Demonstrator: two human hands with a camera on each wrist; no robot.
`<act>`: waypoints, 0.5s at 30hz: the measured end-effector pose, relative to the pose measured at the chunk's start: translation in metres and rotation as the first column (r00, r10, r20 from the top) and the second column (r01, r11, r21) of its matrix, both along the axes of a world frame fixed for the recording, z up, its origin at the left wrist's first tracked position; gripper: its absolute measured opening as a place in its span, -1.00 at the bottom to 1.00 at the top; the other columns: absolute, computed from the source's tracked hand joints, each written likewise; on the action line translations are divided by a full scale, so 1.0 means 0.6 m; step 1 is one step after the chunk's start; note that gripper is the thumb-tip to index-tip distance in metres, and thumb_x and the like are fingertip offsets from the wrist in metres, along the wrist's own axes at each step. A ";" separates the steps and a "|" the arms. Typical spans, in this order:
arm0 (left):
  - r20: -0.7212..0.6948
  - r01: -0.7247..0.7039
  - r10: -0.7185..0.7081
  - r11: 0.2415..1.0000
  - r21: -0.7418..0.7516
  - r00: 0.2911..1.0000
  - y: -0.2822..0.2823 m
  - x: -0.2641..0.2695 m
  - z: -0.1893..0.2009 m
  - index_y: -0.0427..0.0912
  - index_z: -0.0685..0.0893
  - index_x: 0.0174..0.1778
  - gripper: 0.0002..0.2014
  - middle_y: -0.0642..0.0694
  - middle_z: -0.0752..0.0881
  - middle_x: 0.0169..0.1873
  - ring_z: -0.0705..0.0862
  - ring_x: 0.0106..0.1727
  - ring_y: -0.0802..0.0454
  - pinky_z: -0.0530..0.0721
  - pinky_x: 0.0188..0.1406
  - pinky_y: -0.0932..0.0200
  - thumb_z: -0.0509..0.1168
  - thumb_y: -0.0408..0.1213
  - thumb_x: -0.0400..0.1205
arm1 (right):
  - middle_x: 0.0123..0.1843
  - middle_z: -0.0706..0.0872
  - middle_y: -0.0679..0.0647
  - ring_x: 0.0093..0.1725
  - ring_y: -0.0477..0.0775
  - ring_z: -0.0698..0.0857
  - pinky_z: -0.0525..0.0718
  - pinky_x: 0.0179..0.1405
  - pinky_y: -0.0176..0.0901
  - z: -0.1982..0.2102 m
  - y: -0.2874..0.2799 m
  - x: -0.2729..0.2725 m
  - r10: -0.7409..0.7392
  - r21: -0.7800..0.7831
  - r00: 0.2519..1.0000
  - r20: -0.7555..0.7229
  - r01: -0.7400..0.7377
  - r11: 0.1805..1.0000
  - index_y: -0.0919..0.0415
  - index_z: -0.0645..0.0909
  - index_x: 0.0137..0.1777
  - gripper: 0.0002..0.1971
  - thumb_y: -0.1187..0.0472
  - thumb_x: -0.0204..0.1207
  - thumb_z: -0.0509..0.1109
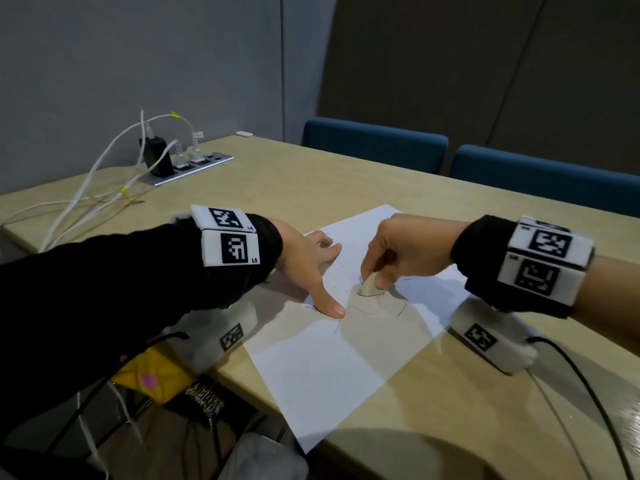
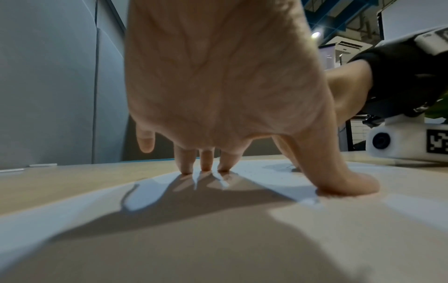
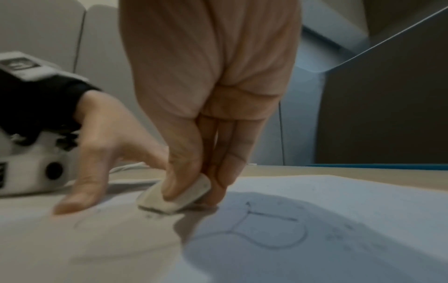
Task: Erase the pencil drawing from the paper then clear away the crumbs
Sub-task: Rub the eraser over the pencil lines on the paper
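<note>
the pencil drawing (image 1: 377,303) — thin curved lines, partly in the hand's shadow — is sitting near the middle of the white paper (image 1: 332,368), and in the right wrist view it is showing as a rounded loop with a short straight stroke (image 3: 271,231). the paper is lying flat and turned at an angle on the tan table (image 1: 450,393), with one corner hanging just past the near table edge. the right hand (image 1: 398,251) is pinching a small off-white eraser (image 1: 369,288) between thumb and fingers, fingers pointing down, and is pressing its lower edge onto the paper right at the lines; the right wrist view is showing the eraser (image 3: 174,197) tilted, with its dark smudged edge touching the sheet. small dark specks, likely crumbs (image 1: 334,277), are lying scattered on the paper to the left of the eraser. the left hand (image 1: 308,268) is spread wide, holding nothing, with fingertips and thumb pressing down on the left part of the sheet — the left wrist view is showing three fingertips (image 2: 206,162) and the thumb touching it, the little finger lifted. further out, white cables (image 1: 86,188) are running to a power strip (image 1: 187,168) at the table's far left, and two blue chairs (image 1: 374,143) are standing behind the table.
</note>
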State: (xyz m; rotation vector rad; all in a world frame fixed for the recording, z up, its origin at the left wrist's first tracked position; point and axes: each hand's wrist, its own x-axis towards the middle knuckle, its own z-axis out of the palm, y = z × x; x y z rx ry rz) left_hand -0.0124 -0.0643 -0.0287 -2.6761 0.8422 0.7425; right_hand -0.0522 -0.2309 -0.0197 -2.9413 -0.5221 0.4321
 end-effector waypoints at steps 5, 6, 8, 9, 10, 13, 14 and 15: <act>-0.003 0.053 -0.053 0.998 0.020 0.999 0.013 -0.004 0.004 0.14 -0.26 0.65 0.14 0.26 -0.26 0.61 0.11 0.63 0.05 0.20 0.57 -0.01 0.34 0.38 0.35 | -0.29 0.76 -0.15 -0.32 -0.27 0.63 0.58 -0.12 -0.43 0.003 -0.001 0.012 -0.035 0.048 0.999 -0.041 0.037 0.998 -0.03 0.73 -0.16 -0.88 0.24 0.45 0.49; -0.028 0.044 -0.043 0.999 0.025 0.999 0.015 -0.005 0.005 0.16 -0.29 0.64 0.16 0.28 -0.28 0.60 0.12 0.63 0.05 0.23 0.56 0.02 0.37 0.36 0.34 | -0.28 0.77 -0.12 -0.35 -0.28 0.62 0.57 -0.14 -0.44 0.004 -0.002 0.016 -0.047 0.058 0.998 -0.032 0.049 0.997 -0.04 0.72 -0.18 -0.88 0.23 0.46 0.48; -0.055 0.024 -0.023 1.000 0.016 0.998 0.019 -0.006 0.005 0.17 -0.33 0.63 0.17 0.32 -0.32 0.59 0.14 0.63 0.07 0.24 0.53 0.08 0.39 0.33 0.35 | -0.21 0.81 0.00 -0.34 -0.22 0.63 0.60 -0.11 -0.37 0.006 0.000 0.024 -0.073 0.074 0.997 0.005 0.073 0.995 -0.02 0.72 -0.17 -0.91 0.22 0.47 0.47; -0.056 0.016 -0.015 1.000 0.008 0.998 0.019 -0.006 0.003 0.17 -0.33 0.63 0.15 0.32 -0.33 0.59 0.11 0.63 0.07 0.20 0.53 0.07 0.37 0.34 0.36 | -0.19 0.81 0.04 -0.33 -0.17 0.63 0.62 -0.08 -0.30 0.006 0.002 0.028 -0.078 0.079 0.997 0.022 0.076 0.994 -0.03 0.71 -0.17 -0.91 0.22 0.47 0.46; -0.051 0.012 -0.011 1.000 0.003 0.999 0.019 -0.007 0.002 0.18 -0.33 0.63 0.14 0.29 -0.34 0.60 0.04 0.65 0.09 0.13 0.56 0.03 0.34 0.36 0.37 | -0.19 0.81 0.06 -0.33 -0.15 0.64 0.63 -0.06 -0.27 0.006 0.006 0.030 -0.077 0.083 0.997 0.027 0.074 0.994 -0.03 0.71 -0.18 -0.90 0.21 0.48 0.46; -0.018 0.006 -0.006 1.000 0.007 1.000 0.018 -0.005 -0.003 0.20 -0.34 0.62 0.09 0.16 -0.35 0.63 -0.13 0.68 0.08 -0.05 0.62 -0.11 0.24 0.44 0.38 | -0.24 0.80 0.00 -0.33 -0.19 0.66 0.64 -0.07 -0.31 0.004 0.020 0.030 -0.052 0.083 0.999 -0.009 0.053 0.995 0.02 0.74 -0.12 -0.94 0.21 0.46 0.48; -0.013 0.003 -0.003 1.000 0.013 1.000 0.018 -0.005 -0.003 0.21 -0.34 0.61 0.08 0.14 -0.35 0.63 -0.14 0.68 0.07 -0.06 0.62 -0.13 0.23 0.45 0.38 | -0.25 0.80 -0.02 -0.34 -0.20 0.66 0.64 -0.08 -0.34 0.003 0.023 0.029 -0.048 0.078 0.999 -0.014 0.049 0.996 0.05 0.75 -0.09 -0.93 0.21 0.45 0.49; -0.010 0.003 -0.003 1.000 0.019 1.000 0.017 -0.006 -0.002 0.21 -0.35 0.61 0.07 0.13 -0.35 0.63 -0.16 0.68 0.07 -0.08 0.62 -0.13 0.21 0.45 0.39 | -0.26 0.80 -0.03 -0.34 -0.21 0.66 0.63 -0.10 -0.36 0.002 0.025 0.029 -0.047 0.076 0.999 -0.009 0.047 0.996 0.07 0.75 -0.08 -0.92 0.21 0.44 0.50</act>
